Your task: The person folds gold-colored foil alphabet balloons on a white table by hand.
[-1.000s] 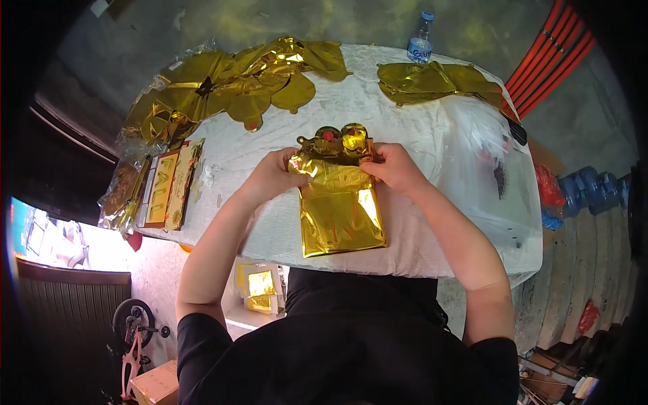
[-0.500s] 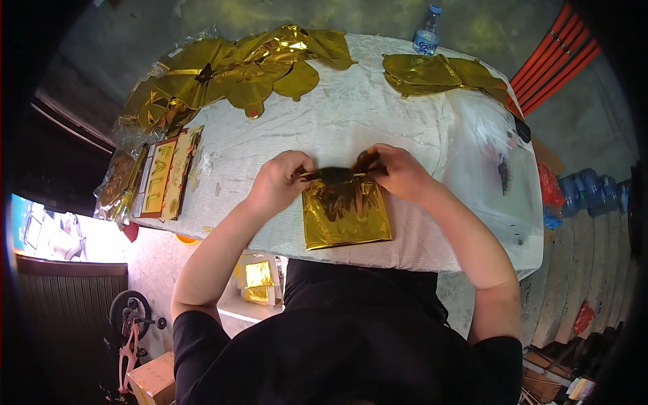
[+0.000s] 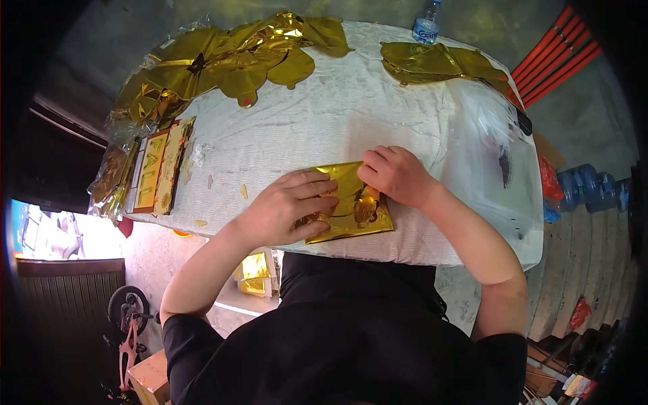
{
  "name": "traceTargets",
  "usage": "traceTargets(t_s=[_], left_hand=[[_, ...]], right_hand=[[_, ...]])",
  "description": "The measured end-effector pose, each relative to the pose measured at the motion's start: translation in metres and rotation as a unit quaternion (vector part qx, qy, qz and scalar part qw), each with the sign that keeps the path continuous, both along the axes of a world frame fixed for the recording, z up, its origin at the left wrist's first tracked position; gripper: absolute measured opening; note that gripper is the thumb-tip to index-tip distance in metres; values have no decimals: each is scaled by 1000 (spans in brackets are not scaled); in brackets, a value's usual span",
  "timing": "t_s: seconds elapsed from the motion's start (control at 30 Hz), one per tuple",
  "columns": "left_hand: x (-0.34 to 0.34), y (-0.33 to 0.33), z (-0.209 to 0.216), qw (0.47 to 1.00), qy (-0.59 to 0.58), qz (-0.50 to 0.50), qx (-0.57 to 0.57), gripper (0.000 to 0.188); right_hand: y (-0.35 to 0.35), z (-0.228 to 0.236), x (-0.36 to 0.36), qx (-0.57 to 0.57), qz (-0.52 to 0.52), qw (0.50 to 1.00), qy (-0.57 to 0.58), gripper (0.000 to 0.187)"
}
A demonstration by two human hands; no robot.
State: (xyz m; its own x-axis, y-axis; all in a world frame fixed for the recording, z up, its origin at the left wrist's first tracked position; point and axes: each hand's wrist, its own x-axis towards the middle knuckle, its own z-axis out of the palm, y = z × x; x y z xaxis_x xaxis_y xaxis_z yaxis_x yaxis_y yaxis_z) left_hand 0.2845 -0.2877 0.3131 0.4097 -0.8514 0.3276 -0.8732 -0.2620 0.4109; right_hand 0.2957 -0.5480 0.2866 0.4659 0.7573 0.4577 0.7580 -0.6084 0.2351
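Note:
A folded gold foil balloon (image 3: 349, 197), shiny and roughly square, lies near the front edge of the white-covered table (image 3: 270, 138). My left hand (image 3: 289, 208) rests flat across its left side with the fingers spread. At its upper right corner, my right hand (image 3: 397, 174) has its fingers bent and pinched on the foil's edge. Part of the foil is hidden beneath both hands.
Flat gold foil balloons (image 3: 229, 64) cover the far left; a smaller gold stack (image 3: 432, 61) lies far right near a water bottle (image 3: 426, 27). Clear plastic bags (image 3: 482, 175) lie right, printed cards (image 3: 158, 172) left. Red poles (image 3: 553, 57) stand beyond the table.
My left hand has gone from pinching the foil's upper edge to lying flat on it. The raised dark fold is down, and my right hand has shifted slightly toward the foil's corner.

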Motion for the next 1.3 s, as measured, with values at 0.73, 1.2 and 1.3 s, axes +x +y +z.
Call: traceTargets(t_s=[0.73,1.2,1.3], left_hand=[[-11,-1,-11,999,37,14,-13,34],[11,41,-2,951,196,211,-116,22],[14,38,-8,964,153,177,-125,20]], right_hand=[[29,-3,-48,61,-131,944,298,70],[27,-2,-49,55,-124,949,284,72],[27,-1,-49,55,-122,950,282,71]])
